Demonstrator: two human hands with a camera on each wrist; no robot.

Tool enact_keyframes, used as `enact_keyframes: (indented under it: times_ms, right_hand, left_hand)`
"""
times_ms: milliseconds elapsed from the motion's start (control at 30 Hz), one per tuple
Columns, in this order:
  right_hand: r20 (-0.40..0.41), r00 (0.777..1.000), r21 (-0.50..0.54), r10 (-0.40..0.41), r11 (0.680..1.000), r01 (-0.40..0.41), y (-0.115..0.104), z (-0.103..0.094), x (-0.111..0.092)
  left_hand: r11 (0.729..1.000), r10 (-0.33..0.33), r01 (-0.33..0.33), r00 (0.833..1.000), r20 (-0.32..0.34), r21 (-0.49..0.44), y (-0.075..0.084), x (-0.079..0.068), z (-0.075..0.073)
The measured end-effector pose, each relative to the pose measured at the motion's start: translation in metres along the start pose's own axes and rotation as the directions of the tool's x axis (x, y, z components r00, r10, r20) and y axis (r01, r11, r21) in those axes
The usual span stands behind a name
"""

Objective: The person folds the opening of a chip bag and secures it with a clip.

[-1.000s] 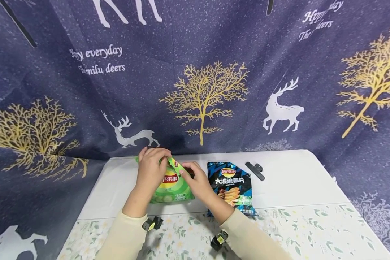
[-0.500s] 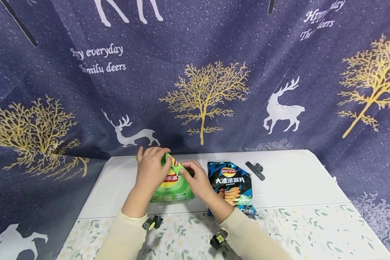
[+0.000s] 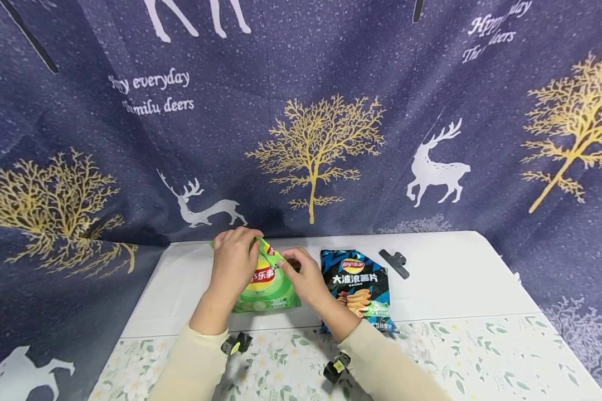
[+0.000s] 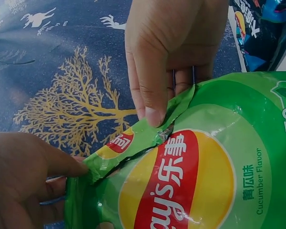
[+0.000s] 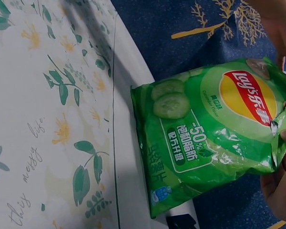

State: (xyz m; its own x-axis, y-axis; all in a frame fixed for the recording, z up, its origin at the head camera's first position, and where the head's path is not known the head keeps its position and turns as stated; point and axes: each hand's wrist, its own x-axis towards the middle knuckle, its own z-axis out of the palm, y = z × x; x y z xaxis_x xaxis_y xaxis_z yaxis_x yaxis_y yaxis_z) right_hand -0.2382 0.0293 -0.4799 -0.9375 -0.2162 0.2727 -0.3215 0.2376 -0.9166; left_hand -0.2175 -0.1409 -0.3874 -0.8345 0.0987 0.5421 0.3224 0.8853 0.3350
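Observation:
A green Lay's cucumber chip bag [image 3: 268,298] lies at the back of the table, its top edge folded over toward its front. My left hand [image 3: 231,264] grips the bag's upper left corner, thumb in front and fingers behind. At the other end of the folded flap [image 4: 119,144], my right hand [image 3: 306,278] pinches the edge: in the left wrist view its thumb [image 4: 154,114] presses on the front while the fingers stay behind. The right wrist view shows the bag's puffed body and flat bottom seam [image 5: 145,157], with both hands partly cut off at the right.
Right of my right hand lies a black and blue chip bag [image 3: 356,289], partly under the right forearm. Beyond it is a black clip [image 3: 394,263]. A dark blue printed cloth [image 3: 311,156] hangs behind the table. Each wrist wears a small black camera [image 3: 236,344].
My left hand's fingers spread and then drew back in at the bag's corner, while the folded flap became wider. The right hand has stayed nearly in place.

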Motion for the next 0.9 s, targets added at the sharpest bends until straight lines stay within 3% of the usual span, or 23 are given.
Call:
enact_keyframes:
  times_ms: [400,733,900]
  right_hand:
    - [0.004,1.000,-0.012,-0.006,1.000,0.006,0.002,-0.001,0.002]
    - [-0.031,0.999,0.004,-0.007,1.000,0.007,0.000,-0.007,0.004]
    - [-0.046,0.999,-0.038,0.009,0.999,-0.011,0.003,-0.013,0.007]
  left_hand:
    - [0.999,0.043,-0.044,0.998,-0.040,-0.006,-0.005,-0.001,0.005]
    - [0.999,0.034,-0.035,0.999,-0.038,-0.023,-0.004,-0.001,0.003]
    - [0.999,0.030,-0.031,0.999,-0.029,-0.026,-0.002,-0.001,0.002]
